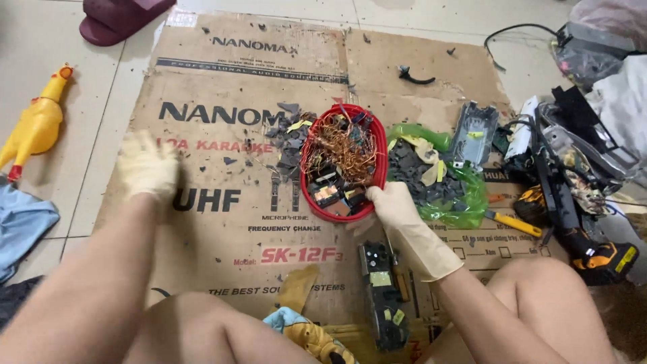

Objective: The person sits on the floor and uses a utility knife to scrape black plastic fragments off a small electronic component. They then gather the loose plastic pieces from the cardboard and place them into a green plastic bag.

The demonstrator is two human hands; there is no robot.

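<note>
Fingers of the right hand (pixel 397 205) are clamped on the rim of one red basket (pixel 306 192).
Left of the basket, one gloved left hand (pixel 145 167) is blurred, its finger state undeterminable; one green bag (pixel 465 202) lies right.

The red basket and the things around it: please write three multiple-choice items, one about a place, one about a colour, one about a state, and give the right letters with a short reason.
1. Where does the right hand rest?
A. on the near rim of the red basket
B. on the yellow rubber chicken
C. on the sandal

2. What colour is the plastic bag of dark scraps?
A. blue
B. green
C. white

3. How does the left hand look?
A. bare
B. gloved, holding pliers
C. gloved, blurred, over the cardboard

Answers: 1 A, the gloved fingers meet the rim. 2 B, the film is clear green. 3 C, a pale glove, smeared, holding nothing visible.
</note>
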